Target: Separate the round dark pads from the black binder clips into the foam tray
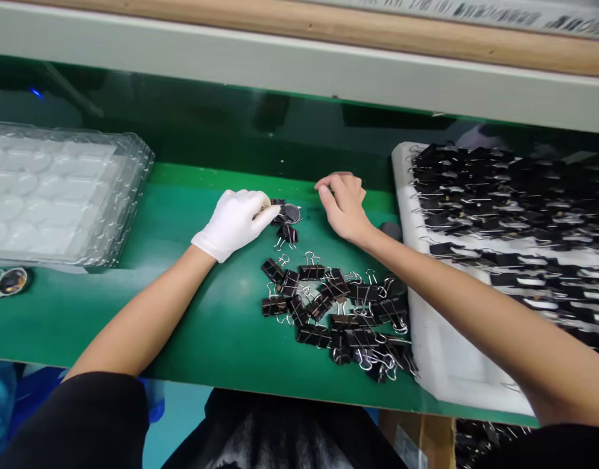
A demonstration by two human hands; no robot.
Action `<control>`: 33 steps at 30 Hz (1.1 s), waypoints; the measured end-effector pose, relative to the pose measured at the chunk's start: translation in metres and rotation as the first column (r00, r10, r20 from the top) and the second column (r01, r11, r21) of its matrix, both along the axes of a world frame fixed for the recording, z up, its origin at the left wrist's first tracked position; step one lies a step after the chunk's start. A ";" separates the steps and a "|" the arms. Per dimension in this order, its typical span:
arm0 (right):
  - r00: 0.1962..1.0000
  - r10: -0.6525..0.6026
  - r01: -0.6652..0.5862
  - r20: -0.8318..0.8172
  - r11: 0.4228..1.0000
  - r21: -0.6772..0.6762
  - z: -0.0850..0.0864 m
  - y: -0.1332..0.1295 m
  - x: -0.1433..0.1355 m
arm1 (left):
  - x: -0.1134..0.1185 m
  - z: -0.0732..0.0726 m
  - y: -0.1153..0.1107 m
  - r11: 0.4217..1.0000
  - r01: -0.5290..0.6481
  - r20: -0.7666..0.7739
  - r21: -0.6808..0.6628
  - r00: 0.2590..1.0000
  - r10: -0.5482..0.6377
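We are seeing print on the pale strip (475,13) at the top right, above the wooden rail (309,25). It is appearing upside down and blurred, so we are making out rows of dark characters but reading no word or number with certainty.

Glossy plastic trays (128,202), shiny metal-handled binder clips (314,335), smooth tabletop (221,312)

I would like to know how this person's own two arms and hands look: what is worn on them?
The left hand wears a plain white glove that ends at the wrist; the right hand has no glove. Both forearms are uncovered, and black sleeves end near the elbows.
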State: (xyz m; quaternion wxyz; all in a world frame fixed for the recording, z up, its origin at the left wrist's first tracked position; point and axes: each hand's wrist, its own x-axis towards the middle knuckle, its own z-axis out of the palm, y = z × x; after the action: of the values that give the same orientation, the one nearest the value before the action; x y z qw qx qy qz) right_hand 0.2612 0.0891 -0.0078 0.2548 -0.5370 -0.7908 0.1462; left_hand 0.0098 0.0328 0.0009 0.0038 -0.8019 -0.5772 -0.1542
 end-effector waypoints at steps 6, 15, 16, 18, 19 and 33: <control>0.920 0.309 -0.199 0.242 0.899 -0.391 0.055 -0.035 -0.022 | 0.003 0.001 0.002 0.984 -0.176 0.014 0.037 0.984 0.176; 0.968 0.209 -0.063 0.138 0.735 -0.675 0.075 -0.024 -0.039 | 0.003 0.002 -0.002 0.984 -0.173 0.035 0.034 0.984 0.172; 0.962 0.216 -0.047 0.167 0.735 -0.676 0.079 -0.015 -0.033 | 0.002 0.002 -0.002 0.985 -0.171 0.040 0.031 0.985 0.169; 0.940 0.254 -0.027 0.228 0.720 -0.693 0.086 0.002 -0.021 | 0.002 0.002 -0.002 0.985 -0.169 0.050 0.030 0.985 0.167; 0.931 0.270 -0.018 0.246 0.707 -0.707 0.088 0.008 -0.016 | 0.002 0.002 -0.002 0.985 -0.168 0.054 0.031 0.985 0.166; 0.952 0.022 0.078 0.307 0.947 -0.311 0.082 0.010 -0.032 | 0.001 -0.001 -0.001 0.985 -0.155 0.016 0.078 0.988 0.154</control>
State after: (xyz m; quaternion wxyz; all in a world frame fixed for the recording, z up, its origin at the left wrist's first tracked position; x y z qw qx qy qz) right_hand 0.2290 0.0994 0.0743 0.0409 -0.5985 -0.7788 0.1834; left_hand 0.0107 0.0316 -0.0001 0.0449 -0.7532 -0.6311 -0.1801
